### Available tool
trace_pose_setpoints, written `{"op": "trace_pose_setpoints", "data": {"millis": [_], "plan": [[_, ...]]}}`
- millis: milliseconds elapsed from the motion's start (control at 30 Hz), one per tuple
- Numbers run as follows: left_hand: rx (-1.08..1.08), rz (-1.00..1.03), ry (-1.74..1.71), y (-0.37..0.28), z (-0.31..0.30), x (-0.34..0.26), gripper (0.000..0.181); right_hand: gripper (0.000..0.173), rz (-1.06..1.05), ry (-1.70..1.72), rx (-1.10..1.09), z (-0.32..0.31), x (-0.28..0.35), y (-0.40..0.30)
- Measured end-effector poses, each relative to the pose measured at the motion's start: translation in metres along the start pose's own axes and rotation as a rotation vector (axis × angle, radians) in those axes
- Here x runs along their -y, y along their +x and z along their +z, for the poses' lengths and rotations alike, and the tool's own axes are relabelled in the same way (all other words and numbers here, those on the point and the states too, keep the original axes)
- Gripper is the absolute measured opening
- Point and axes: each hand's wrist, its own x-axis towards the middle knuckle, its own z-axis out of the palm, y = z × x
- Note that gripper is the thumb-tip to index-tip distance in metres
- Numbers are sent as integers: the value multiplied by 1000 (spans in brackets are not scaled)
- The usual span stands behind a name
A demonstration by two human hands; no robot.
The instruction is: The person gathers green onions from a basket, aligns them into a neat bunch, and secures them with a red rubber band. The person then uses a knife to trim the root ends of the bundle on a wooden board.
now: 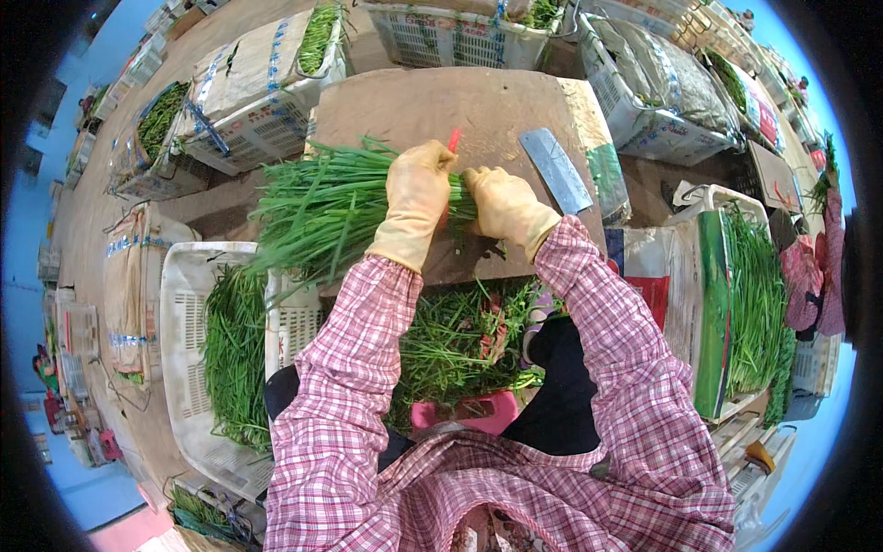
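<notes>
Both my hands wear pale rubber gloves and hold a bundle of long green chive-like leaves (pixel 324 200) above a worn wooden board (pixel 414 103). My left hand (pixel 417 186) wraps over the bundle near its stem end, thumb and fingertips close to a red strip (pixel 454 140). That strip passes beneath or behind the bundle; its middle is hidden. Around the cut stem end, my right hand (pixel 507 203) is curled with its fingers bent. A rectangular cleaver blade (pixel 557 169) lies flat on the board, right of my right hand.
At left stands a white plastic crate (pixel 183 386) with greens (pixel 238 359) inside. Another stack of greens (pixel 755 303) is at right. Loose trimmings (pixel 455 352) lie below the board, by a pink plastic object (pixel 465 412). Covered crates (pixel 462 41) line the far side. Another person's sleeve (pixel 831 269) shows at far right.
</notes>
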Motion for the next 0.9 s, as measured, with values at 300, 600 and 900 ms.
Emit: {"op": "trace_pose_setpoints", "data": {"millis": [300,600,900], "plan": [[204,-239,174,-3,12,6,23,45,-36,-57,-72,7,0,-9],[127,-187,149,-7,12,17,16,63,302,491,-251,-27,-47,50],[132,-186,46,-12,14,11,16,32,296,803,-59,27,-44,88]]}}
